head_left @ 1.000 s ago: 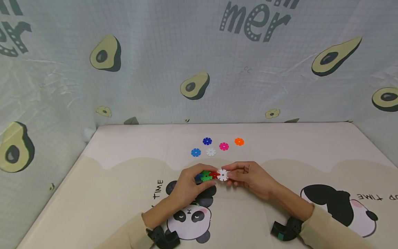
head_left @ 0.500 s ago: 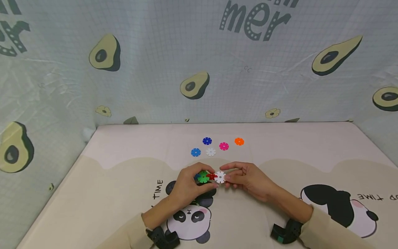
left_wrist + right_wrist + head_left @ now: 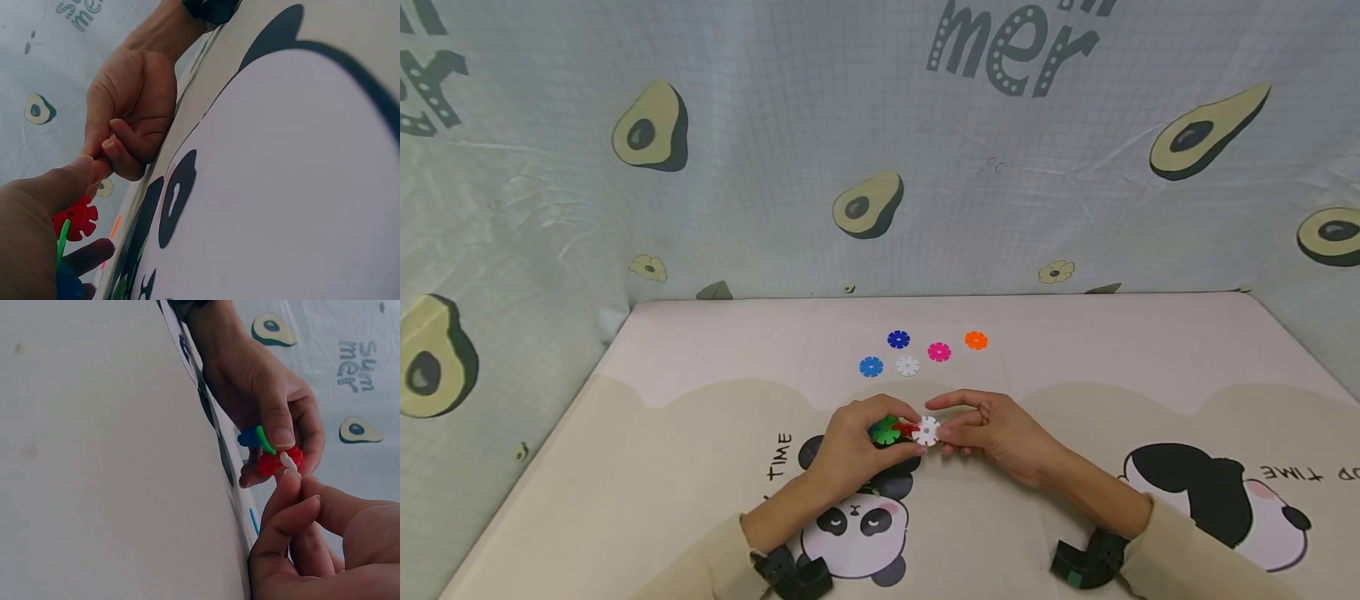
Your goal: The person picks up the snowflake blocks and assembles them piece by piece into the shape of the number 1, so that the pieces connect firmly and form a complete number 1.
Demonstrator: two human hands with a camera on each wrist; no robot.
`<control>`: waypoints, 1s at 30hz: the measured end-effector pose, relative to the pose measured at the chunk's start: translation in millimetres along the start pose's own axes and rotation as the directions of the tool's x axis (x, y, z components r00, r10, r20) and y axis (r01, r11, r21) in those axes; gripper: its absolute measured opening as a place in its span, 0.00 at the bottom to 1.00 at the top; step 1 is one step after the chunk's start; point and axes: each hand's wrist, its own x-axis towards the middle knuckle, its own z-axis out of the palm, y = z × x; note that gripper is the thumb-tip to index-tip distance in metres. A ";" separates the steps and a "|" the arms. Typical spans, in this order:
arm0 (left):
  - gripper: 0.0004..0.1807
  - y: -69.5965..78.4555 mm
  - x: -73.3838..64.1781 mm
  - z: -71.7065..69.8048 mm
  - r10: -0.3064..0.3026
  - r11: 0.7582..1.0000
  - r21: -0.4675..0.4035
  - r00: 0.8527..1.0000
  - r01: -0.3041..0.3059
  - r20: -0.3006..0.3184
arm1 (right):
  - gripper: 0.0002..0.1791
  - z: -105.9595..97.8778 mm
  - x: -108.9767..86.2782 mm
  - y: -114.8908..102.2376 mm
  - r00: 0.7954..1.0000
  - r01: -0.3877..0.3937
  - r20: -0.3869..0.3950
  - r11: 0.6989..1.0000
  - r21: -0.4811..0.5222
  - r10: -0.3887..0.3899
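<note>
Low over the table, my left hand [image 3: 853, 435] grips a short chain of notched plastic snowflake discs between thumb and fingers. The chain has a blue disc [image 3: 250, 437], a green disc [image 3: 886, 431] and a red disc [image 3: 79, 219], slotted together at angles. My right hand [image 3: 1003, 433] pinches a white snowflake disc [image 3: 927, 431] between thumb and finger, its index finger stretched out above. That white disc meets the red disc's right edge, and my left fingertips come close to it. In the left wrist view the white disc is hidden behind the fingers.
Behind the hands several loose discs lie flat: dark blue [image 3: 898, 339], light blue [image 3: 871, 367], white [image 3: 907, 366], pink [image 3: 938, 352] and orange [image 3: 976, 340]. The tablecloth has a printed panda [image 3: 853, 533]. An avocado-patterned curtain [image 3: 760, 167] rises at the table's far edge.
Both hands have shifted slightly left with the discs. The white disc has moved left and a little down, and now covers more of the red one. The loose discs stay put.
</note>
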 end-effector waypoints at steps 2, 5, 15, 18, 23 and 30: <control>0.16 -0.1 -0.4 -0.2 -0.003 1.000 0.004 1.000 0.003 0.002 | 0.27 0.5 0.0 0.0 1.000 -0.001 0.005 1.000 0.002 0.001; 0.17 -0.4 -0.4 -0.5 -0.001 1.000 0.004 1.000 0.001 0.008 | 0.27 1.3 -0.4 -0.3 1.000 -0.006 0.009 1.000 0.000 0.006; 0.16 -1.7 -1.2 0.4 0.037 0.998 -0.048 0.999 -0.037 0.013 | 0.27 2.4 -0.5 -1.7 1.000 -0.017 0.007 0.999 -0.039 0.017; 0.15 -1.8 -0.6 1.2 0.038 0.998 -0.049 0.999 -0.038 0.007 | 0.25 1.4 -0.3 -3.2 1.000 -0.012 -0.010 0.996 -0.086 0.011; 0.14 -3.2 -0.3 2.2 0.038 0.998 -0.046 0.999 -0.039 -0.013 | 0.23 -3.2 0.5 -6.7 0.998 -0.007 -0.064 0.984 -0.178 -0.004; 0.14 -1.4 0.1 1.1 0.017 0.998 -0.056 1.000 -0.018 -0.016 | 0.22 -19.6 5.8 -15.2 0.980 0.046 -0.173 0.958 -0.283 -0.099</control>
